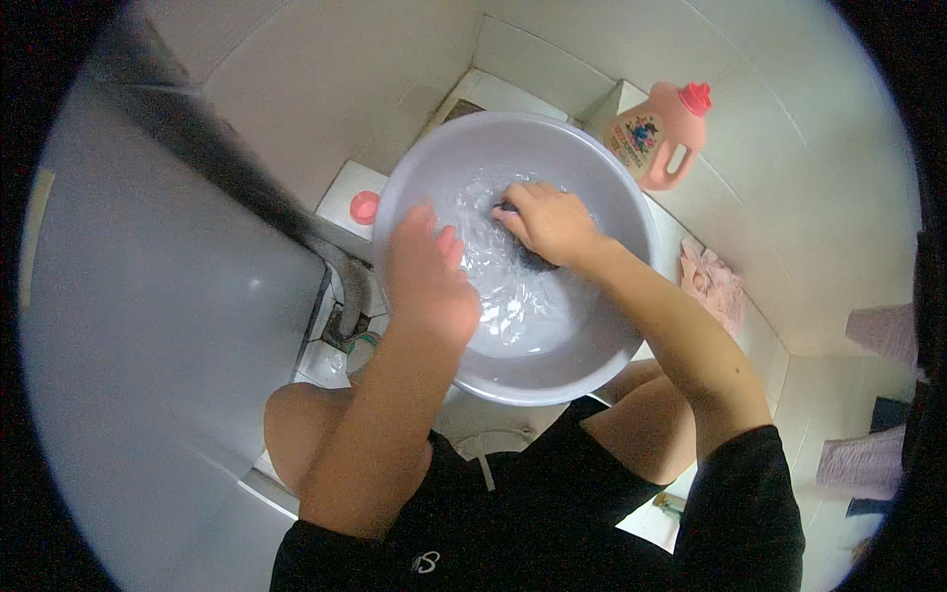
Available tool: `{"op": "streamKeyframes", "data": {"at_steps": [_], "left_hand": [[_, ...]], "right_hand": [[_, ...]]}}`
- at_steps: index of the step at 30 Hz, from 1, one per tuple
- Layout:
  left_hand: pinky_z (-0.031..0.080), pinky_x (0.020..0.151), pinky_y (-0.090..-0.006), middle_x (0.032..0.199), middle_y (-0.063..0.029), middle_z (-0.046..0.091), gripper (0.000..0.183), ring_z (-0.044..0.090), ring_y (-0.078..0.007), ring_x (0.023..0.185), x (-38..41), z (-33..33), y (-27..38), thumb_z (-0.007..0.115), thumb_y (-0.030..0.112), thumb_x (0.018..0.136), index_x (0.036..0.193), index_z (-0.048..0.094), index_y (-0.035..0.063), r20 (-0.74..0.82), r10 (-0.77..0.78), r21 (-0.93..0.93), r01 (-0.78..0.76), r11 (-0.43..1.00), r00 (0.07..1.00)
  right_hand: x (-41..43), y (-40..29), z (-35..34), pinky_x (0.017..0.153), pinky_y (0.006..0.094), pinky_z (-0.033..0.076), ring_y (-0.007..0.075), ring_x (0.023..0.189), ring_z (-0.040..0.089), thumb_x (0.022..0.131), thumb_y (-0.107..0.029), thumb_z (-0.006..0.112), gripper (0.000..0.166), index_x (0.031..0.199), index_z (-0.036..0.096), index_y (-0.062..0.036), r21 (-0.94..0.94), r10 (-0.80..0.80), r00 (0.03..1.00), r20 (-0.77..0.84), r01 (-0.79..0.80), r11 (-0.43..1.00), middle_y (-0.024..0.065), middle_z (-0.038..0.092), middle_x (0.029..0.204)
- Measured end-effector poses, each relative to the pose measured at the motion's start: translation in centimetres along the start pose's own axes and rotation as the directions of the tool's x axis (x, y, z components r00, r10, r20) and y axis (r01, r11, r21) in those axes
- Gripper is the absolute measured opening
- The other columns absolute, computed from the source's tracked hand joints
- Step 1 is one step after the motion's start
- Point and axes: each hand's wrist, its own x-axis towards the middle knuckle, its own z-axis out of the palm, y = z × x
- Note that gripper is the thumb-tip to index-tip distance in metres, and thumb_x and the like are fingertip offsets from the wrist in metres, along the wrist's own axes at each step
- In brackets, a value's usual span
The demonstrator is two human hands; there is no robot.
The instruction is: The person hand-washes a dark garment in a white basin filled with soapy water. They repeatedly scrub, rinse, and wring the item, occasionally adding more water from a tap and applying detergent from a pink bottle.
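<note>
A large pale plastic basin (533, 381) stands before me, with clear, rippling water in it. My right hand (551, 222) grips a dark wet cloth (536, 259), which lies partly in the water under my palm and wrist. On the left side of the basin my left hand (433, 274) is raised above the water, blurred, its fingers apart, with nothing seen in it.
A pink detergent bottle (658, 137) stands behind the basin at right. A pink cap (364, 207) lies on the white ledge at left. A crumpled pink cloth (712, 285) is on the right ledge. A grey ribbed hose (354, 288) runs beside a large grey panel (170, 296).
</note>
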Motion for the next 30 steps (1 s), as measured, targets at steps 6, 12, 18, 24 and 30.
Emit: {"op": "streamKeyframes", "data": {"at_steps": [6, 12, 18, 24, 30], "left_hand": [[0.037, 0.095, -0.0369, 0.117, -0.0073, 0.053, 0.040, 0.048, -0.0235, 0.117, 0.3, 1.9, -2.5, 0.048, 0.037, 0.096, 0.128, 0.046, 0.0132, -0.014, -0.329, 0.016, 0.330, 0.944, 0.944], [0.050, 0.089, -0.0365, 0.106, -0.0048, 0.066, 0.032, 0.064, -0.0200, 0.097, -0.1, 3.0, -3.9, 0.034, 0.027, 0.101, 0.116, 0.056, 0.0097, 0.441, -0.222, -0.149, 0.315, 0.937, 0.870], [0.049, 0.090, -0.0379, 0.115, -0.0098, 0.062, 0.038, 0.062, -0.0259, 0.101, 1.3, 2.0, -3.3, 0.048, 0.035, 0.097, 0.124, 0.054, 0.0101, 0.302, -0.285, -0.121, 0.333, 0.935, 0.910], [0.048, 0.091, -0.0352, 0.117, -0.0112, 0.058, 0.044, 0.059, -0.0245, 0.105, 3.9, -0.5, -4.0, 0.055, 0.035, 0.094, 0.125, 0.052, 0.0032, 0.220, -0.173, -0.149, 0.209, 0.967, 0.960], [0.048, 0.091, -0.0385, 0.108, -0.0122, 0.062, 0.037, 0.062, -0.0242, 0.100, 2.3, 0.8, -5.5, 0.045, 0.035, 0.099, 0.113, 0.055, 0.0030, 0.146, -0.087, -0.100, 0.102, 0.990, 0.985]], "right_hand": [[-3.8, -2.4, -5.5, 0.090, 0.0338, 0.043, 0.0221, 0.099, 0.057, 0.102, -0.035, 0.040, 0.038, 0.116, 0.053, -0.0025, 0.786, 0.189, 0.969, -0.162, 0.011, 0.618, 0.0122, 0.059, 0.102], [-3.3, -4.0, -7.0, 0.084, 0.0245, 0.042, 0.0085, 0.093, 0.050, 0.098, -0.027, 0.056, 0.031, 0.120, 0.053, -0.0051, 0.940, 0.249, 0.947, -0.205, 0.120, 0.318, -0.0004, 0.054, 0.098], [-4.5, 0.6, -7.3, 0.082, 0.0227, 0.043, 0.0072, 0.091, 0.051, 0.097, -0.023, 0.057, 0.030, 0.121, 0.054, -0.0051, 0.881, 0.266, 0.932, -0.244, 0.099, 0.462, -0.0006, 0.056, 0.096], [-5.0, 2.4, -6.1, 0.085, 0.0318, 0.046, 0.0200, 0.095, 0.059, 0.097, -0.023, 0.053, 0.027, 0.116, 0.056, -0.0024, 0.686, 0.195, 0.963, -0.185, -0.015, 0.728, 0.0091, 0.062, 0.099], [-5.6, -1.8, -2.2, 0.106, 0.0505, 0.035, 0.0431, 0.123, 0.043, 0.083, -0.040, 0.065, 0.065, 0.132, 0.046, -0.0022, 0.265, -0.371, 0.911, -0.179, 0.408, 0.874, 0.0222, 0.047, 0.131]]}}
